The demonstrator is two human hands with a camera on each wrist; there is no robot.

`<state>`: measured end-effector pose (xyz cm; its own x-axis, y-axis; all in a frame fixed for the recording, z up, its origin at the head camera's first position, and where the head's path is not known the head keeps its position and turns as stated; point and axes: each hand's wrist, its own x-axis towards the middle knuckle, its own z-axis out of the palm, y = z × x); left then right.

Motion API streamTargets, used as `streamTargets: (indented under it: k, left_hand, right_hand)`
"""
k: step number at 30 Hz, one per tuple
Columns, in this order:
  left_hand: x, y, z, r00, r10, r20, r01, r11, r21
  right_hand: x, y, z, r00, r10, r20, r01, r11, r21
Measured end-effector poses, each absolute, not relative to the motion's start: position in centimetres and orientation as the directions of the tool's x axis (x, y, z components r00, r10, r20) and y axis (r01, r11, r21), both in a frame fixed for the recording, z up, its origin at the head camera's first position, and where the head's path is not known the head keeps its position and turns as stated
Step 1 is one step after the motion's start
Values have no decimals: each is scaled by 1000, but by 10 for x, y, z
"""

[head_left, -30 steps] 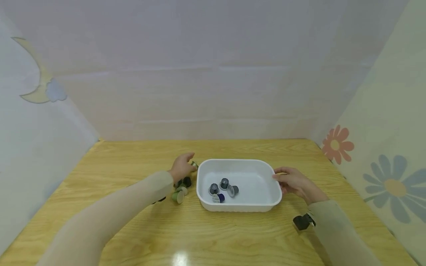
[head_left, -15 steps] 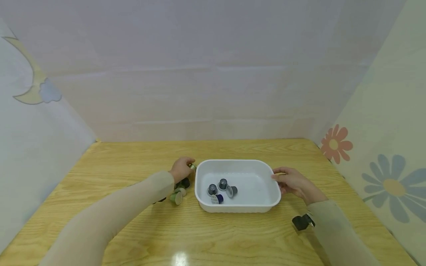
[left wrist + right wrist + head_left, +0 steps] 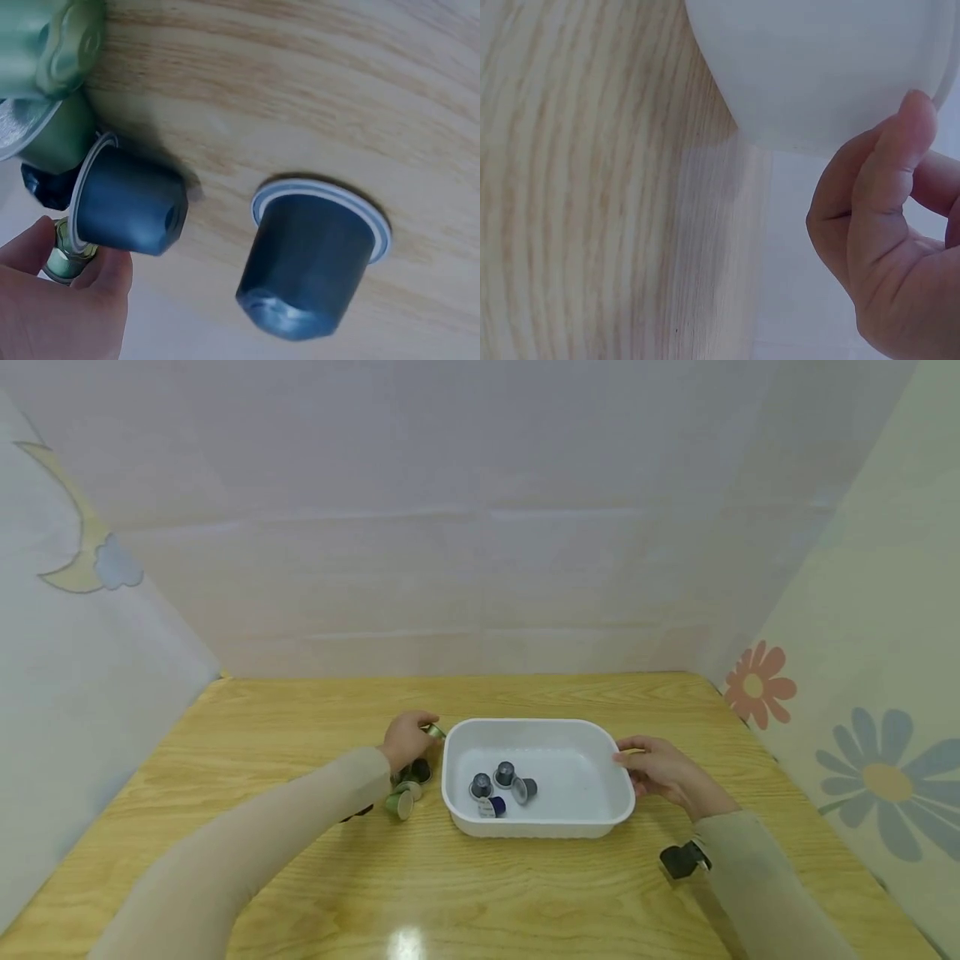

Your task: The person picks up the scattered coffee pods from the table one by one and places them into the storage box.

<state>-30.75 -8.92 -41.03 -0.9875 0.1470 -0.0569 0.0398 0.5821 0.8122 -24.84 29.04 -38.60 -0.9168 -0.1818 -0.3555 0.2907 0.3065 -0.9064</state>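
My left hand [image 3: 407, 739] pinches a green-gold coffee capsule [image 3: 432, 731] between thumb and fingertips, just left of the white tub [image 3: 543, 829]. In the left wrist view, this shiny green capsule [image 3: 67, 261] is partly hidden behind a dark capsule [image 3: 131, 199]. Another dark capsule [image 3: 306, 262] stands apart on the wood. My right hand [image 3: 663, 768] holds the tub's right end, with fingertips at the rim; the right wrist view shows the bent fingers [image 3: 877, 195] against the outer wall. Inside the tub, several grey capsules [image 3: 506, 773] and a purple one [image 3: 492, 807] lie toward the left.
Loose capsules sit below my left hand, among them a light green one [image 3: 401, 804] and a black one [image 3: 421, 770]. The wooden table [image 3: 480, 902] runs back to a pale wall covering [image 3: 480, 568], with side panels left and right.
The left fingers were spread beside the green-gold capsule and have closed on it; the capsule has tilted in their grasp. My right hand stays at the tub, and the tub's contents look unchanged.
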Motion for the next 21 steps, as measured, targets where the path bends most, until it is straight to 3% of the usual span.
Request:
streamTargets:
  k: [12,21]
  left_hand:
    - [-305,-93,-389,-990,140,-21,52,503,862]
    - [-295,-101,-373,-986,148,-82,-20,381,924]
  right_hand:
    - [-254,294,-386,-916,-183,-356,291,306,-907]
    - [-255,293,-387,-915,-202,-350,282,301,-911]
